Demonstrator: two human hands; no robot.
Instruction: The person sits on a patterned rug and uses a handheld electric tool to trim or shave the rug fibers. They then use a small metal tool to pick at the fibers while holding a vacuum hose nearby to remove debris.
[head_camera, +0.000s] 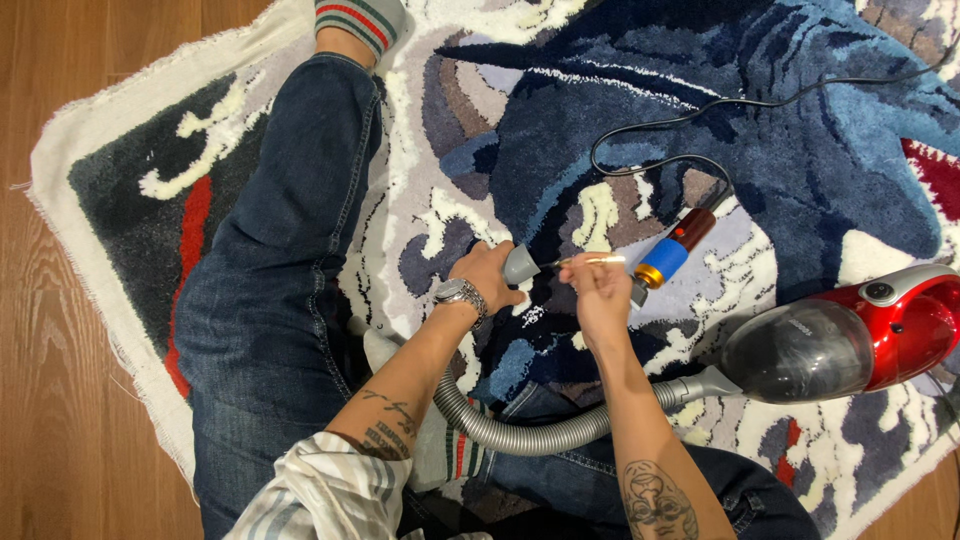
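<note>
Seen from the head camera, two tattooed forearms are stretched forward from the bottom edge, with a striped rolled-up sleeve (320, 495) at the left elbow. Blue jeans (275, 290) are worn, the left leg laid out across the rug towards a striped sock (360, 18) at the top edge.

A silver wristwatch (461, 294) is worn on the left wrist. The left hand (487, 275) is closed around a grey vacuum nozzle (520, 264), whose tip is pointed down at the pile in the middle of the rug. A grey ribbed hose (520, 432) is run from below this hand, curved across the lap and joined to a red handheld vacuum (850, 340) with a clear dust cup, which is laid on the rug at the right.

The right hand (602, 290) is held just beside the nozzle, its fingers pinched on a thin gold-coloured tool (590, 261) pointed left; what kind of tool it is cannot be told. Just behind this hand, an electric trimmer with a blue and brown body (672, 250) is laid on the rug, and its black cord (720, 105) is looped away to the upper right.

A tufted rug (800, 170) in blues, greys, white and red is spread beneath everything, with a wooden floor (60, 420) shown along the left side.
</note>
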